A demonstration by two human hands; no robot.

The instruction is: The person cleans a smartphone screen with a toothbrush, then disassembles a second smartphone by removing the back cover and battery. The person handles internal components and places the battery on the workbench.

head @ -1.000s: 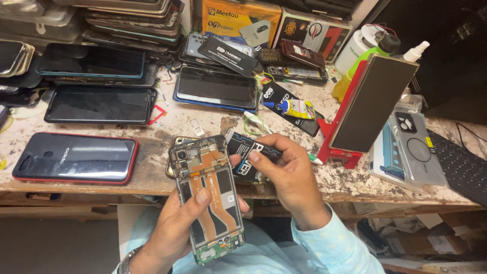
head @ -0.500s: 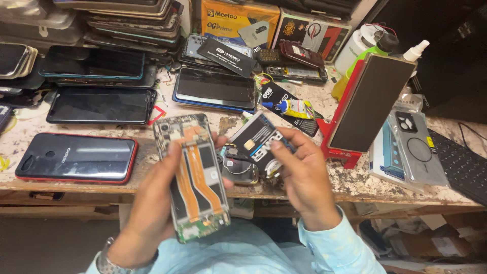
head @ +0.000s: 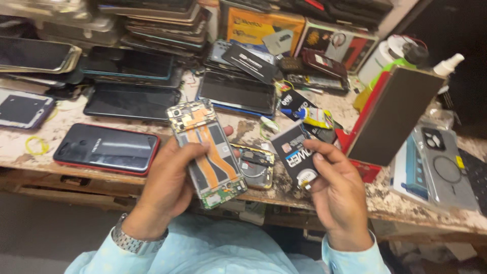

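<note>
My left hand (head: 170, 187) grips an opened phone (head: 207, 152) with its back cover off, showing orange flex cables and circuit boards. It is held tilted above the front edge of the workbench (head: 81, 170). A black phone battery (head: 297, 155) with a white and blue label is pinched in my right hand (head: 337, 185), just right of the opened phone. Between the two hands, a small phone part with a round metal piece (head: 255, 166) lies on the bench.
A dark phone in a red case (head: 107, 148) lies at the bench's front left. Stacks of phones and screens (head: 127, 66) fill the back left. Boxes (head: 264, 25), a tall dark slab on a red stand (head: 393, 116), bottles (head: 390, 58) and clear phone cases (head: 441, 167) stand at right.
The opened phone has tilted and shifted left in my left hand. My right hand has lifted the battery away from the phone and turned its labelled face up.
</note>
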